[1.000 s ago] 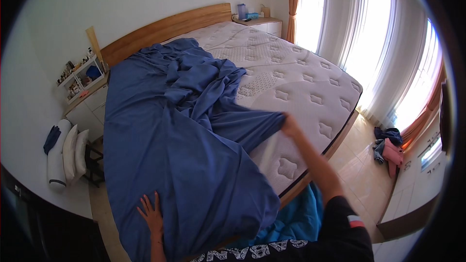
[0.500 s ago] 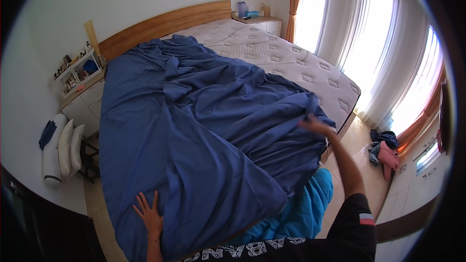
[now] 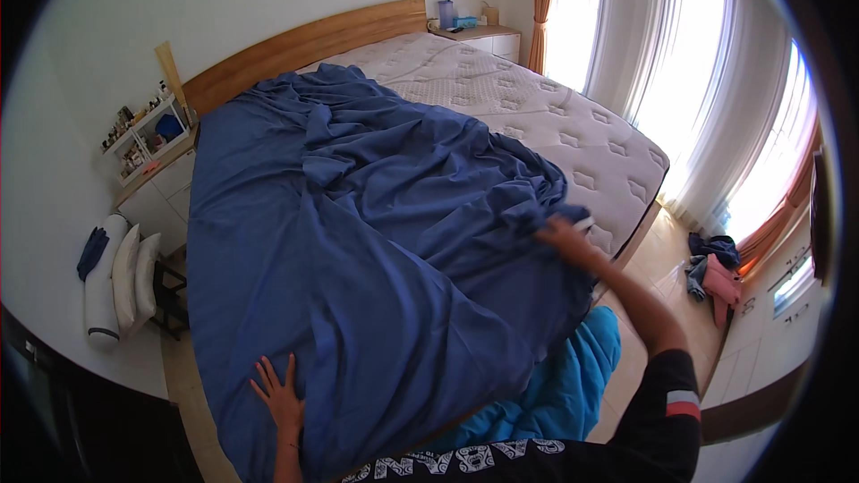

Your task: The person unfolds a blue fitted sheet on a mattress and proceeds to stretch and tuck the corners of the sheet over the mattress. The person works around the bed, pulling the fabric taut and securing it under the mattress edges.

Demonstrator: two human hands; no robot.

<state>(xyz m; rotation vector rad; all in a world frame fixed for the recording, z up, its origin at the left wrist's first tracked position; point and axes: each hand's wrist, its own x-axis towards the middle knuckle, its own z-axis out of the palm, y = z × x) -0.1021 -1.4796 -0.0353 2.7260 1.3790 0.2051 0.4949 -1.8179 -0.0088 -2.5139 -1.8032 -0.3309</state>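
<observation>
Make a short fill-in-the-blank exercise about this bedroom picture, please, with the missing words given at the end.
1. The sheet spread over the mattress is dark ____.
2. The left hand lies ____ on the sheet, fingers spread.
3. The right hand grips the sheet's ____ near the foot of the bed.
4. The headboard is made of ____.

Missing words: blue; flat; edge; wood
</observation>
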